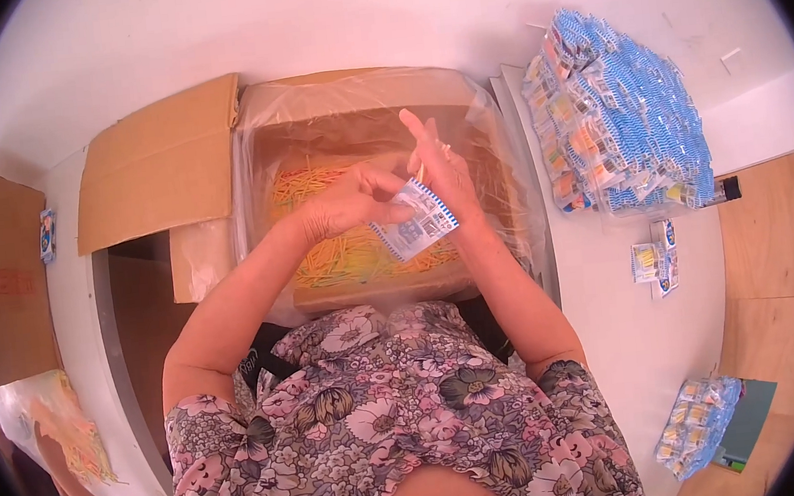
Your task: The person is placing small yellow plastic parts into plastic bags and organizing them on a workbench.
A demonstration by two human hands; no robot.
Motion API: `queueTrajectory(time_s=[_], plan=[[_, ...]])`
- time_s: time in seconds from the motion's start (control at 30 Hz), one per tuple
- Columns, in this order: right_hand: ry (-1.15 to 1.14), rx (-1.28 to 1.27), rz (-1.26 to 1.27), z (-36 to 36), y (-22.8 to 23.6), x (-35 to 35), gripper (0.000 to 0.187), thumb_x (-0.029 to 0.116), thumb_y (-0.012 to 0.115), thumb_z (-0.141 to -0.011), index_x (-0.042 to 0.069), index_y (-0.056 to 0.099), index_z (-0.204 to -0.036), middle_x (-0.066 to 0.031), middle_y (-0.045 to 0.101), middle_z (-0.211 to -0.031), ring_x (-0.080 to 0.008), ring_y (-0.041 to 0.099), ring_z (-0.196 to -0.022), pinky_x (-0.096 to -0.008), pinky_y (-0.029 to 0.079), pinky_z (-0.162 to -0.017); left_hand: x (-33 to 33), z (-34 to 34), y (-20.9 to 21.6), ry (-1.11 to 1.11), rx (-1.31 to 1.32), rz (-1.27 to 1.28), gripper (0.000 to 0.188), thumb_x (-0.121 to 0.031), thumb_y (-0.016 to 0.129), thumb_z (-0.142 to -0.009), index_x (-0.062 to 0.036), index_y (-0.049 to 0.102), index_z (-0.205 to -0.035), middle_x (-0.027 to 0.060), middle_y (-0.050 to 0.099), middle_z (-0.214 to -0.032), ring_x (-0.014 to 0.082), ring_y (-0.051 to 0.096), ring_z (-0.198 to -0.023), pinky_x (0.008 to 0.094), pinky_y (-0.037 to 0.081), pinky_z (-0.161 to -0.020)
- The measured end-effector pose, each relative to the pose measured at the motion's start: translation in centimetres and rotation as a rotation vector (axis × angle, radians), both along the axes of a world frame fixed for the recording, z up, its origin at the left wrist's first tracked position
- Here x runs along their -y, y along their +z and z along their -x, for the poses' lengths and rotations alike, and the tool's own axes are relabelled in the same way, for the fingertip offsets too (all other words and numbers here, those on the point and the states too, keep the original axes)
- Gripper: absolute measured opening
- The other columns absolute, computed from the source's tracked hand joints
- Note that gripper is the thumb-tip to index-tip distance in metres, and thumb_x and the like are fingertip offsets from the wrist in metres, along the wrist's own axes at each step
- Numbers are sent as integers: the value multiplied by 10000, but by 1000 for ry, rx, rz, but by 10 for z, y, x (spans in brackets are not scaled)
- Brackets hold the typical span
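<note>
My left hand (354,202) pinches a small clear packet (412,227) with blue print and a blue-striped edge. The packet hangs tilted in front of my right hand (446,178), its striped edge near that palm. My right hand is partly closed, one finger stretched out, and a few thin pale-yellow sticks (421,171) show between its fingers. Below both hands is a cardboard box (373,293) lined with clear plastic. Loose thin sticks (341,258) in orange, yellow and green lie in it.
At the right, a clear bin (593,196) is heaped with blue-striped filled packets (637,110). Small packets (652,262) lie nearer me, and a bundle of packets (696,425) sits by a dark green board (750,420). Cardboard (164,165) stands left; another person's arm (80,484) reaches toward bagged sticks (75,427).
</note>
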State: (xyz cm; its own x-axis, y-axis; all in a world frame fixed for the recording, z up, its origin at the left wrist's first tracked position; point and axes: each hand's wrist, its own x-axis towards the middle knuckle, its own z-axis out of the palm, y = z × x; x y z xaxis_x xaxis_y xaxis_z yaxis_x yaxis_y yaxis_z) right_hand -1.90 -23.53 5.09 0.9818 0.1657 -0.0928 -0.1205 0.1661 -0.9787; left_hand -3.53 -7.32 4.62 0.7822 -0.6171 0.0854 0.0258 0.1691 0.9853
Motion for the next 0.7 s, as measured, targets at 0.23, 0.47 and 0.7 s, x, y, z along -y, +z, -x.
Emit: queueTrajectory(time_s=[0.23,0.47,0.7], plan=[[95,177,-69,6,-18,18,450,211,534,-920,-13,437,-1298,14,508,-734,-41,486,-667,-222,429,-681,26,2,-19,-15,-206,17,193,-57,673,-785,-24,685,-975,-2,652,-895,83,568,-853,266,458,-808],[21,322,363,0,5,40,164,175,609,-854,13,603,-831,-9,571,-695,-74,540,-648,-230,436,-580,38,2,-40,168,119,-44,88,7,635,-803,5,660,-887,28,639,-856,89,575,-809,261,470,-727],[-9,382,660,-5,1,36,245,196,625,-833,10,530,-703,-91,570,-590,-111,574,-568,-264,430,-512,37,-5,-53,115,202,-41,121,-18,607,-841,-14,653,-952,28,642,-927,93,588,-852,251,477,-761]])
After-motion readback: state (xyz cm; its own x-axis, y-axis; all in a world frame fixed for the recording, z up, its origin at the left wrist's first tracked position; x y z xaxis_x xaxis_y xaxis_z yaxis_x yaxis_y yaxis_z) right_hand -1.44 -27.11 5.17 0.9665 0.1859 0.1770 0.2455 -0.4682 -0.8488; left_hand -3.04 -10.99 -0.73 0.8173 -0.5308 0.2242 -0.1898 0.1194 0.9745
